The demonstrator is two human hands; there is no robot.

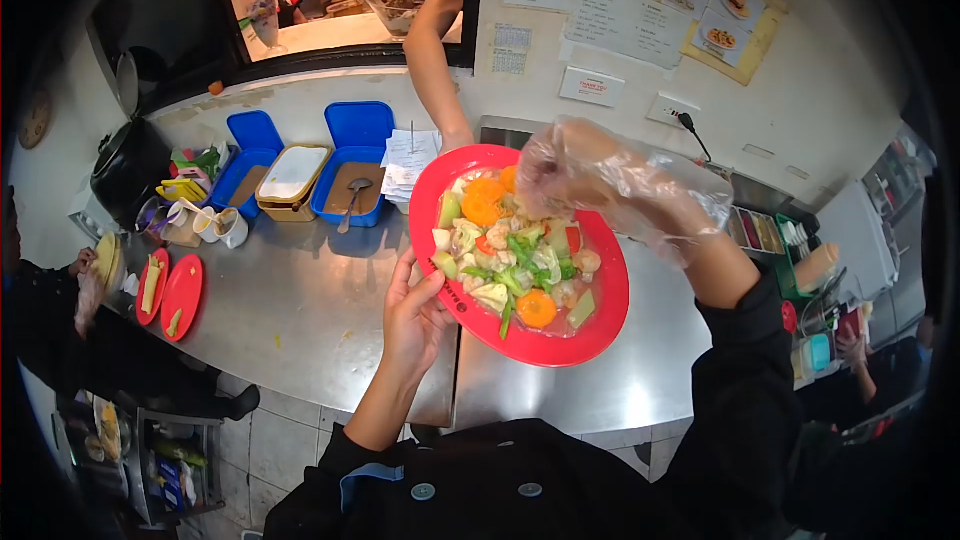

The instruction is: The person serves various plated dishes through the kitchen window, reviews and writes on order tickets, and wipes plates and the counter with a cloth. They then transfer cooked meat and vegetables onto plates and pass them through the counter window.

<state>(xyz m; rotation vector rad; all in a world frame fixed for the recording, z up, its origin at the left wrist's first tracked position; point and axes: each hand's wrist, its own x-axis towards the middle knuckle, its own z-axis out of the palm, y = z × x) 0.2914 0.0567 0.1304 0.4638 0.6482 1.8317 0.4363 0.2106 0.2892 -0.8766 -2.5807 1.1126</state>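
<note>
My left hand (412, 318) grips the lower left rim of a red oval plate (600, 325), thumb on top. On the plate lie mixed vegetables (510, 260) with carrot slices, green pieces and what look like shrimp. My right hand (552, 175), in a clear plastic glove, is over the plate's upper part with its fingers bent down at the food; what they hold, if anything, is hidden. Another person's arm (436, 65) reaches through the window opening to the plate's upper left edge, its hand mostly hidden behind the plate.
Blue tubs (350, 190), a lidded container (293, 173), white cups (232, 228) and papers (408, 165) line the wall. Two red plates (182, 297) lie left on the steel counter (300, 310), near a co-worker. Another person's hand (853, 348) shows far right.
</note>
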